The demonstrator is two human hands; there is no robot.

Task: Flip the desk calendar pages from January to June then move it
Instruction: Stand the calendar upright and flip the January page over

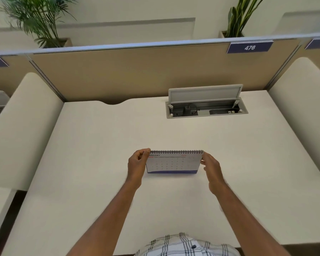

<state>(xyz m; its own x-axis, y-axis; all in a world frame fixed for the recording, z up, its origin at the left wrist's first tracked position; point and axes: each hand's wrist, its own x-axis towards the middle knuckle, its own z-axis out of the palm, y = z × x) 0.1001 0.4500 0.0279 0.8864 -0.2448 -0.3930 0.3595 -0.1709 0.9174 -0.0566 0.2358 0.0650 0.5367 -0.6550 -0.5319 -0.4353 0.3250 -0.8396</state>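
A spiral-bound desk calendar [174, 163] stands upright on the white desk [100, 145], its January page facing me, with a blue band along the bottom. My left hand [137, 163] pinches its top left corner beside the spiral. My right hand [211, 169] touches the right edge near the top corner, fingers curled against the page. Both forearms reach in from the bottom of the view.
An open cable hatch [205, 104] with its lid raised sits at the back right of the desk. A beige partition [137, 71] with the tag 476 [249, 47] closes the back. Rounded white side panels [26, 126] flank the desk, and plants [37, 19] stand behind.
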